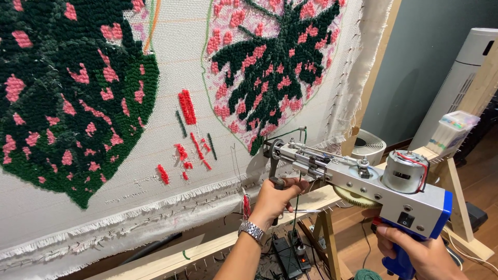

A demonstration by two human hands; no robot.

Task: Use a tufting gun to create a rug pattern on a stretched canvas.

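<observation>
Tufting gun: [358,179] there it is, a silver and blue machine held level between both hands, its nose up against the cloth just above the left fingers.
Left hand: [275,197] fingers clenched round the gun's black front handle, a metal watch [252,229] on the wrist below.
Right hand: [423,254] down at the lower right, fingers wrapped tight on the blue rear grip, which sits under the gun's body.
Motor: [404,171] a silver cylinder with red wires, riding on top of the gun right above the right fingers.
Yarn: [296,207] a thin green strand dropping straight down from the gun, just right of the left fingers.
Cloth: [155,135] a pale backing stretched upright, beyond the left fingers, frayed along its bottom edge.
Butterfly: [275,57] dark green with pink flecks, tufted high above the left fingers.
Leaf: [62,98] a big dark green shape with pink spots, far to the left of both hands.
Red marks: [188,129] short tufted dashes between leaf and butterfly, up and left of the left fingers.
Frame: [207,246] pale wooden beam running under the cloth, passing behind the left wrist.
Fan: [456,83] a white tower well behind the right fingers, upper right.
</observation>
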